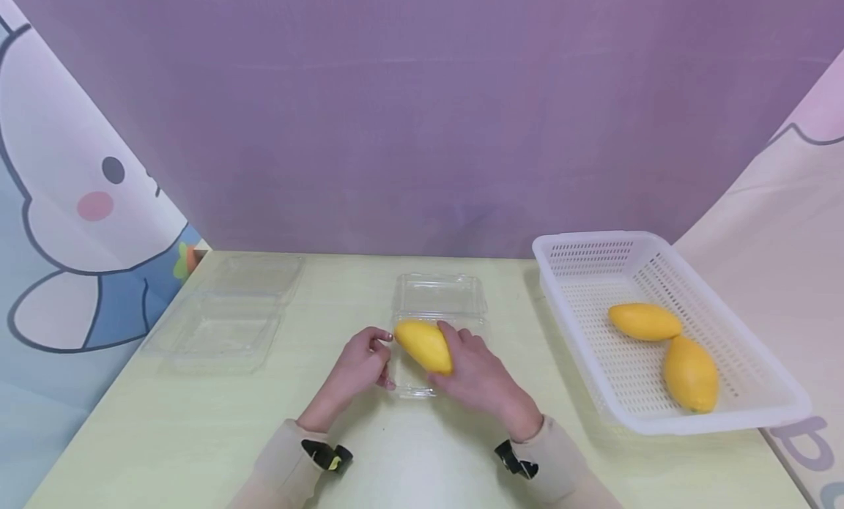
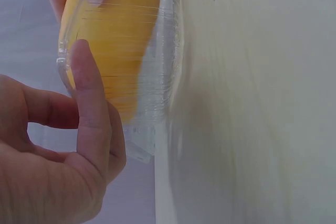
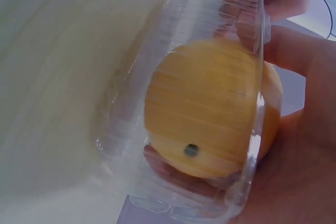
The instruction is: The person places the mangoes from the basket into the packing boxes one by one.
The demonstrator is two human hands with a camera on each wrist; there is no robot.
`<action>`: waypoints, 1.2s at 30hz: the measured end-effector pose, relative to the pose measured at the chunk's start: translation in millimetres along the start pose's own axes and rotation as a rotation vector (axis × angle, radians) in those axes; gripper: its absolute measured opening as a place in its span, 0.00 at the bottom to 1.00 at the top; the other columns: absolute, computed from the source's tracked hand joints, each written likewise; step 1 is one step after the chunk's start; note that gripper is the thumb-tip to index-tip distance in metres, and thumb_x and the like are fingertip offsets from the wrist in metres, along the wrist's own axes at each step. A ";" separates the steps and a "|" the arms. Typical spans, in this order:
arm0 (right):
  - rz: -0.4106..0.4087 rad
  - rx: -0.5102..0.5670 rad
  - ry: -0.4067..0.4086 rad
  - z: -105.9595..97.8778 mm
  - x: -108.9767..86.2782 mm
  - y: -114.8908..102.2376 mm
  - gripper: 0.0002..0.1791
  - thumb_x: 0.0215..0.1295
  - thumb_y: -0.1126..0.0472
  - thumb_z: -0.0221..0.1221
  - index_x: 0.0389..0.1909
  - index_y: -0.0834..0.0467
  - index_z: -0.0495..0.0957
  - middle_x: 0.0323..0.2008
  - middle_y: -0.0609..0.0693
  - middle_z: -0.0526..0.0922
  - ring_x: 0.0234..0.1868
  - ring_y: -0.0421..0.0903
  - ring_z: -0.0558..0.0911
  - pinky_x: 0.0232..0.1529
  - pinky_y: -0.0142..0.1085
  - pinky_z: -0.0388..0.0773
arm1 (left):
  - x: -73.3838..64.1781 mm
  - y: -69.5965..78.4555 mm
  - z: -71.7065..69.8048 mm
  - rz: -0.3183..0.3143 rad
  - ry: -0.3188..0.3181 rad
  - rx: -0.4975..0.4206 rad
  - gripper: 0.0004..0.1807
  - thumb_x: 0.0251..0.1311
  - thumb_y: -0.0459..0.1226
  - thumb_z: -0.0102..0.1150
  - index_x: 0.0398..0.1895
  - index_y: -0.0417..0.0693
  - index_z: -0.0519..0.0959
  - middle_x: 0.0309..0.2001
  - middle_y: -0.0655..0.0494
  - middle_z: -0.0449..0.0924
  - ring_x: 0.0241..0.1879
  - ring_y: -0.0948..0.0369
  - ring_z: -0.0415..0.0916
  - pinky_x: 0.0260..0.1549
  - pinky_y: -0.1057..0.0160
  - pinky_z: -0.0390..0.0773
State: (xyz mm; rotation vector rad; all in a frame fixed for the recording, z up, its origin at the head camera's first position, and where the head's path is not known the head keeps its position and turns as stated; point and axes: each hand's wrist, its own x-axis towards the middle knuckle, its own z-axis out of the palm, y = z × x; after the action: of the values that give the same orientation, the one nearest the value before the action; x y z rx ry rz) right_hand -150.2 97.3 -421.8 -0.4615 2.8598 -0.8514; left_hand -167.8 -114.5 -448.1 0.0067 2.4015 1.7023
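My right hand (image 1: 476, 371) grips a yellow mango (image 1: 422, 344) from its right side, low over the base of an open clear plastic clamshell box (image 1: 440, 296). In the right wrist view the mango (image 3: 202, 103) shows through the box's ribbed wall, its dark stem spot facing the camera. My left hand (image 1: 361, 366) is at the box's left edge, fingers curled. Up close in the left wrist view, the thumb and a finger of the left hand (image 2: 63, 150) pinch at the box's rim (image 2: 63, 59), beside the mango's tip.
A white plastic basket (image 1: 587, 362) on the right holds two more mangoes (image 1: 690, 373). More open clear boxes (image 1: 224, 333) lie at the table's left. A purple wall (image 1: 422, 128) rises behind the table (image 1: 409, 458).
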 end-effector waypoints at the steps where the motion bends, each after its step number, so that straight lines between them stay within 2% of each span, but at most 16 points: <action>1: -0.009 -0.013 -0.002 0.6 -0.1 -0.1 0.43 0.62 0.49 0.67 0.75 0.56 0.61 0.52 0.57 0.75 0.44 0.51 0.73 0.38 0.47 0.74 | 0.0 -0.1 0.0 0.002 0.000 -0.004 0.19 0.64 0.27 0.45 0.58 0.30 0.71 0.30 0.41 0.74 0.17 0.57 0.77 0.24 0.56 0.84; 12: -0.039 -0.123 0.014 2.0 -3.7 -4.1 0.35 0.73 0.45 0.55 0.75 0.56 0.64 0.55 0.59 0.75 0.48 0.54 0.72 0.45 0.48 0.73 | 1.4 -0.1 0.8 0.007 0.005 -0.010 0.19 0.64 0.27 0.46 0.57 0.30 0.71 0.33 0.40 0.74 0.16 0.58 0.77 0.24 0.57 0.84; 16: -0.060 -0.169 0.041 4.0 -4.8 -4.9 0.33 0.72 0.46 0.56 0.74 0.56 0.67 0.55 0.60 0.75 0.50 0.57 0.73 0.47 0.49 0.73 | 1.2 -0.1 1.3 0.003 0.001 0.001 0.19 0.65 0.27 0.46 0.58 0.31 0.71 0.33 0.41 0.75 0.17 0.58 0.77 0.24 0.57 0.84; 23: -0.101 -0.219 0.097 6.2 -6.7 -7.5 0.34 0.65 0.49 0.65 0.68 0.58 0.72 0.53 0.60 0.75 0.51 0.60 0.73 0.48 0.51 0.73 | -0.5 -0.5 0.2 -0.002 0.001 0.001 0.18 0.66 0.28 0.46 0.58 0.31 0.71 0.32 0.41 0.74 0.17 0.57 0.78 0.25 0.58 0.84; 36: -0.129 -0.231 0.099 0.5 -10.0 -13.3 0.26 0.68 0.52 0.64 0.63 0.57 0.77 0.57 0.62 0.76 0.55 0.62 0.73 0.52 0.54 0.74 | -0.5 0.3 -0.9 0.002 -0.006 -0.006 0.18 0.65 0.27 0.46 0.58 0.31 0.71 0.33 0.40 0.75 0.18 0.57 0.78 0.24 0.57 0.84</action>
State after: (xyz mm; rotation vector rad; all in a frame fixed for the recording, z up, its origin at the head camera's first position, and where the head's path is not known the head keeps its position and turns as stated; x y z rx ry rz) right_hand -137.3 89.7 -414.6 -0.6523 3.0636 -0.5778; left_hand -167.5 -115.3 -447.4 0.0127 2.3925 1.7081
